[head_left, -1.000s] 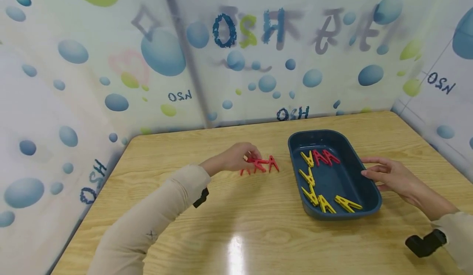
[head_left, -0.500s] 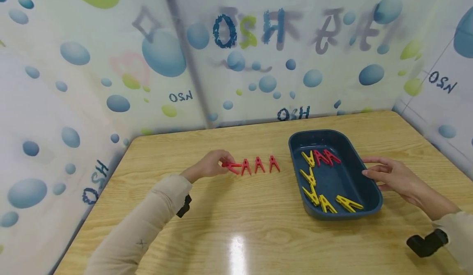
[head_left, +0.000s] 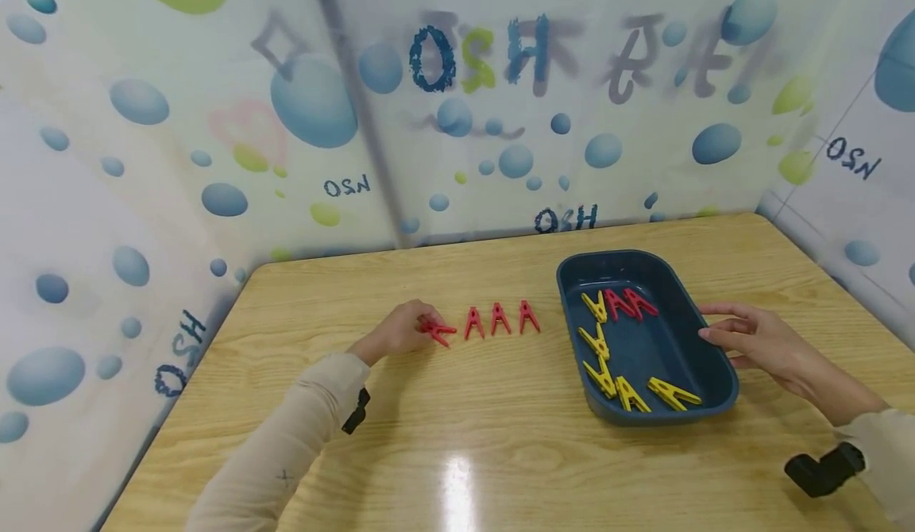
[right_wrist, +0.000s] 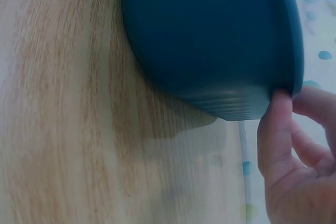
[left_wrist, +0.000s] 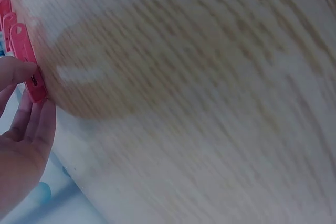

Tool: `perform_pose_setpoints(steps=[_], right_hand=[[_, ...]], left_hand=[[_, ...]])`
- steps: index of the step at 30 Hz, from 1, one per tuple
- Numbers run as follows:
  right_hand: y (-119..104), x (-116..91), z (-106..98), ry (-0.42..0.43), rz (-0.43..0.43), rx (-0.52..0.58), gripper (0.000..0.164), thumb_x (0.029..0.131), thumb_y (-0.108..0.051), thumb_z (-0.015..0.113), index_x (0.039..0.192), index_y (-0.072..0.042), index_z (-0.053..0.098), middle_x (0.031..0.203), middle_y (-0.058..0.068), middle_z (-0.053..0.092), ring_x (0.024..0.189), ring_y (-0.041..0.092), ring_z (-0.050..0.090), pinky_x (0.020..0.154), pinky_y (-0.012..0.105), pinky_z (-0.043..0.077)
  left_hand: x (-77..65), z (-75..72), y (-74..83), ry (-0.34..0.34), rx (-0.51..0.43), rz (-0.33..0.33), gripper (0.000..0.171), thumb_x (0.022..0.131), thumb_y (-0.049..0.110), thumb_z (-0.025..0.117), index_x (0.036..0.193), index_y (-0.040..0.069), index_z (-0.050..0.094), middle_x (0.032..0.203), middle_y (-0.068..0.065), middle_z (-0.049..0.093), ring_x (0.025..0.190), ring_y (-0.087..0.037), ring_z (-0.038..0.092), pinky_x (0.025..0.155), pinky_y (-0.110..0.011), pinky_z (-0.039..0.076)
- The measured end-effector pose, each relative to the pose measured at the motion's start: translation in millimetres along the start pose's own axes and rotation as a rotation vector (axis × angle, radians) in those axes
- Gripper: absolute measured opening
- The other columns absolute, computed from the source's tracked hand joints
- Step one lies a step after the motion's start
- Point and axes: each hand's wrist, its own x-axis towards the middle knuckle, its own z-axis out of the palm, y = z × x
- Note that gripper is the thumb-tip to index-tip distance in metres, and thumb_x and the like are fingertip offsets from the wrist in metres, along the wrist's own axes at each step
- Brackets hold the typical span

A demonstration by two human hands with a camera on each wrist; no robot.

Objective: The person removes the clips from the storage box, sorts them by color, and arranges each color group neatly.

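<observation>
My left hand [head_left: 409,327] pinches a red clothespin [left_wrist: 26,61] between thumb and fingers, low over the wooden table. In the head view three more red clothespins [head_left: 499,319] lie in a row just to the right of that hand. At the right, a dark blue plastic basin [head_left: 581,357] holds several yellow clothespins [head_left: 631,395] and two red clothespins [head_left: 639,302]. My right hand [head_left: 765,345] holds the basin's right rim with thumb and fingers; in the right wrist view the thumb [right_wrist: 277,124] meets the outer side below the lip.
The wooden table [head_left: 400,445] reaches back to a wall covering [head_left: 457,175] printed with blue and green bubbles. Similar coverings rise on the left and right sides. A black strap mount [head_left: 825,468] sits on the right wrist.
My left hand has moved left along the red row with its clothespin, then slightly lower, turning the clothespin's legs toward the front. The right hand and the basin have stayed in place.
</observation>
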Motion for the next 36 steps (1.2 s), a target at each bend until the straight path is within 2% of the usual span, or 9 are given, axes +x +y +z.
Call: perform_pose_setpoints(steps=[7, 13, 16, 19, 24, 30, 36], right_hand=[[1, 1, 0, 0.0, 0.003, -0.011, 0.059, 0.087, -0.03, 0.056, 0.13, 0.002, 0.033, 0.098, 0.006, 0.058, 0.081, 0.001, 0.055, 0.068, 0.035, 0.049], [2, 0, 0, -0.001, -0.005, -0.012, 0.057, 0.088, -0.03, 0.055, 0.131, 0.001, 0.033, 0.101, 0.007, 0.056, 0.082, -0.001, 0.053, 0.068, 0.034, 0.049], [2, 0, 1, 0.002, -0.007, -0.016, 0.057, 0.088, -0.03, 0.055, 0.131, 0.002, 0.033, 0.101, 0.007, 0.056, 0.082, -0.001, 0.053, 0.068, 0.034, 0.049], [2, 0, 0, -0.001, -0.01, -0.018, 0.057, 0.088, -0.03, 0.055, 0.13, 0.001, 0.034, 0.101, 0.007, 0.056, 0.082, -0.001, 0.053, 0.068, 0.034, 0.049], [1, 0, -2, -0.018, -0.02, 0.006, 0.046, 0.089, -0.028, 0.054, 0.128, -0.009, 0.039, 0.101, 0.004, 0.055, 0.083, -0.001, 0.053, 0.067, 0.033, 0.049], [2, -1, -3, -0.022, -0.028, 0.017, 0.04, 0.089, -0.027, 0.054, 0.125, -0.016, 0.041, 0.1, 0.001, 0.055, 0.083, -0.001, 0.054, 0.066, 0.033, 0.049], [3, -1, -2, -0.022, -0.026, 0.032, 0.035, 0.089, -0.026, 0.055, 0.121, -0.022, 0.042, 0.098, -0.003, 0.055, 0.083, -0.001, 0.054, 0.066, 0.033, 0.049]], left_hand=[[-1.0, 1.2, -3.1, 0.026, -0.036, -0.014, 0.018, 0.073, -0.007, 0.062, 0.088, 0.004, 0.065, 0.083, -0.005, 0.058, 0.08, -0.02, 0.049, 0.066, -0.03, 0.043], [-7.1, -3.5, -1.0, 0.038, -0.076, -0.056, 0.028, 0.077, -0.002, 0.062, 0.105, -0.004, 0.058, 0.099, -0.017, 0.054, 0.091, -0.03, 0.052, 0.079, -0.042, 0.043], [-9.2, -3.8, -0.6, 0.06, -0.096, -0.104, 0.029, 0.08, 0.003, 0.062, 0.107, -0.004, 0.057, 0.099, -0.016, 0.054, 0.09, -0.028, 0.051, 0.08, -0.042, 0.042], [-10.4, -1.6, -0.2, 0.068, -0.111, -0.14, 0.025, 0.081, 0.007, 0.063, 0.104, -0.003, 0.059, 0.092, -0.012, 0.057, 0.081, -0.022, 0.053, 0.074, -0.036, 0.045], [-12.0, 3.2, 5.0, 0.077, -0.116, -0.175, 0.02, 0.082, 0.007, 0.063, 0.099, -0.004, 0.061, 0.082, -0.009, 0.061, 0.071, -0.017, 0.054, 0.061, -0.028, 0.045], [-11.0, 6.5, 10.5, 0.134, -0.112, -0.246, 0.022, 0.081, 0.013, 0.064, 0.096, -0.003, 0.061, 0.085, -0.009, 0.061, 0.074, -0.018, 0.056, 0.062, -0.029, 0.046], [-10.5, 8.1, 11.0, 0.12, -0.126, -0.266, 0.025, 0.079, 0.013, 0.067, 0.096, -0.003, 0.059, 0.087, -0.01, 0.06, 0.075, -0.019, 0.056, 0.063, -0.029, 0.046]])
